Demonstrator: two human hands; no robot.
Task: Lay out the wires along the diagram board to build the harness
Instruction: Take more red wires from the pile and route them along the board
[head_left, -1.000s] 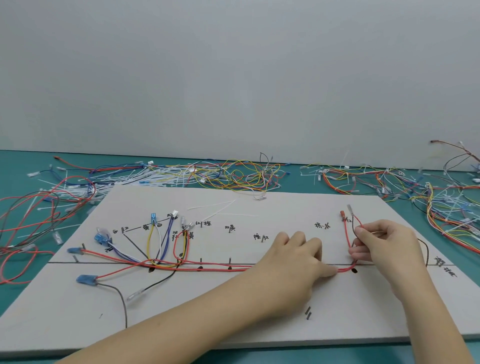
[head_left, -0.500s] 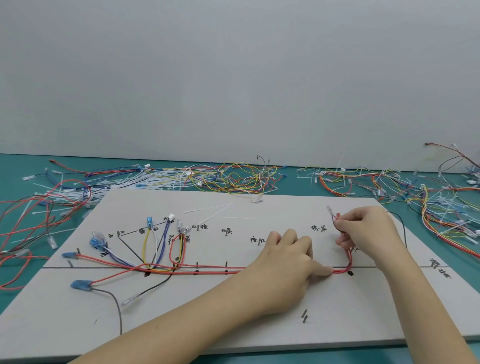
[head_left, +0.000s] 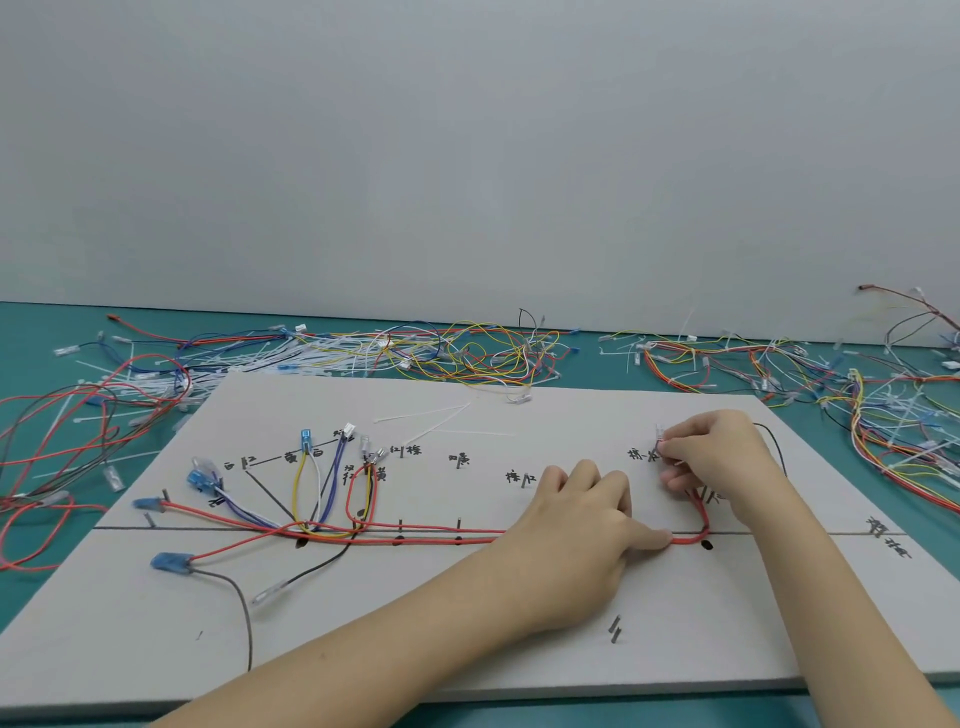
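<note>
The grey diagram board (head_left: 519, 639) lies flat before me, marked with lines, pins and handwritten labels. Red wires (head_left: 426, 538) run along its main horizontal line, then bend upward at the right. My left hand (head_left: 582, 525) presses them down on the line with its fingertips, just left of the bend. My right hand (head_left: 717, 457) pinches the wire ends with their clear terminals (head_left: 660, 434) near a label at the upper right. A black wire (head_left: 776, 447) loops behind that hand. Yellow, blue and white wires (head_left: 311, 493) with blue connectors sit on the left branches.
Tangled piles of loose wires and white cable ties lie on the teal table behind the board (head_left: 441, 353), to its left (head_left: 67, 431) and to its right (head_left: 857, 405). A white cable tie (head_left: 431, 423) rests on the board's upper part. A grey wall stands behind.
My right hand has carried the wire ends up and to the left, from beside the bend toward the upper-right label. My left hand has stayed pressed on the red wires.
</note>
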